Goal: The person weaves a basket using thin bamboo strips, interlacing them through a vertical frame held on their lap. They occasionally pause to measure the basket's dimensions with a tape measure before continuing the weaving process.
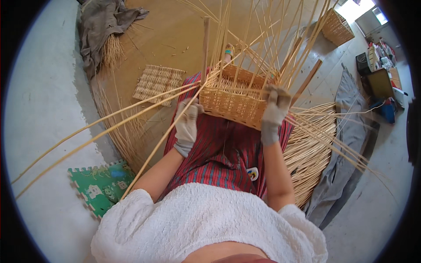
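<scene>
A half-woven wicker basket point(232, 105) rests on my lap, its tall upright rods point(258, 48) fanning away from me. Wooden stakes stand at its corners, one of them a brown stick point(205, 48) at the left. My left hand point(188, 120), in a pale work glove, is closed on the basket's near left corner. Long loose rods point(105, 129) stick out leftward above that hand. At the right corner, my gloved right hand point(276, 109) has its fingers curled around wicker rods at the rim, slightly blurred. More rods point(333, 142) trail out to the right beneath it. Its fingertips are partly hidden.
A flat woven panel point(158, 83) lies on the floor at the left. Bundled rods point(309, 153) lie on grey cloth point(346, 127) at my right. A green foam mat point(103, 186) is near my left elbow. Another basket point(337, 28) stands far right, near clutter point(381, 74).
</scene>
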Tool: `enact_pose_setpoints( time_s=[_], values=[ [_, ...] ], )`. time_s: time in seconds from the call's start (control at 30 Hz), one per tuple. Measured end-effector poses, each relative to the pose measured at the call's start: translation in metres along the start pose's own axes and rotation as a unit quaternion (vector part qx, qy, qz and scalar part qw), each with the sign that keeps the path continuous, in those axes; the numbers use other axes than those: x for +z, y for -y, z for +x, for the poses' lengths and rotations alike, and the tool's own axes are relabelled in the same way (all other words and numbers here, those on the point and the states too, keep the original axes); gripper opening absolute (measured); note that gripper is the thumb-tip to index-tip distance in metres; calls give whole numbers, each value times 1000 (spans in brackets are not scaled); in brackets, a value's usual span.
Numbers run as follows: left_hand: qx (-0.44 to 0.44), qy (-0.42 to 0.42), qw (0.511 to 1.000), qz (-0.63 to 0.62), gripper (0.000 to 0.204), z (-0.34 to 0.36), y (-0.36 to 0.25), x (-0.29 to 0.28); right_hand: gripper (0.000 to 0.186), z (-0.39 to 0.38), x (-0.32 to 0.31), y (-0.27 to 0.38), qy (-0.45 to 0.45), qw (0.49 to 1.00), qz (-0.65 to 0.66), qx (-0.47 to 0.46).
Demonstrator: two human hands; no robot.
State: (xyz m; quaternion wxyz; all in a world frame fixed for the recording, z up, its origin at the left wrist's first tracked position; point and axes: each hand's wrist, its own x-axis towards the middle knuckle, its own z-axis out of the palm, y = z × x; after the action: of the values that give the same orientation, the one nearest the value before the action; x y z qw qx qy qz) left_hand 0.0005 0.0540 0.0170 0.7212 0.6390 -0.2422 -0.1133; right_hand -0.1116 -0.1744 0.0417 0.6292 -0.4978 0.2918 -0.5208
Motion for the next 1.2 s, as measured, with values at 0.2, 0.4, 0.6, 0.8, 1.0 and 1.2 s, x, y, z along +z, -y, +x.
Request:
enact_pose_setpoints(
  time_s=[0.2, 0.4, 0.6, 0.8, 1.0, 1.2],
  values=[
    [-120, 152, 968, 159, 57, 61, -20, 52, 15, -23, -21, 4, -12, 996, 4, 91],
    [-304, 175, 937, 5, 31, 81, 26, 61, 39, 24, 79, 44, 212, 880, -347, -244],
    [-310, 148, 936, 76, 24, 86, 19, 59, 46, 19, 97, 25, 158, 985, -35, -58],
    [-279, 176, 936, -120, 25, 83, 0, 68, 23, -29, -12, -26, 46, 990, 129, -43],
    [-269, 108, 957, 25, 46, 82, 7, 86, 21, -52, 12, 4, 171, 974, 142, -46],
    [16, 165, 969, 181, 34, 84, -27, 107, 16, -29, -59, 32, -91, 991, -70, 70]
  ],
)
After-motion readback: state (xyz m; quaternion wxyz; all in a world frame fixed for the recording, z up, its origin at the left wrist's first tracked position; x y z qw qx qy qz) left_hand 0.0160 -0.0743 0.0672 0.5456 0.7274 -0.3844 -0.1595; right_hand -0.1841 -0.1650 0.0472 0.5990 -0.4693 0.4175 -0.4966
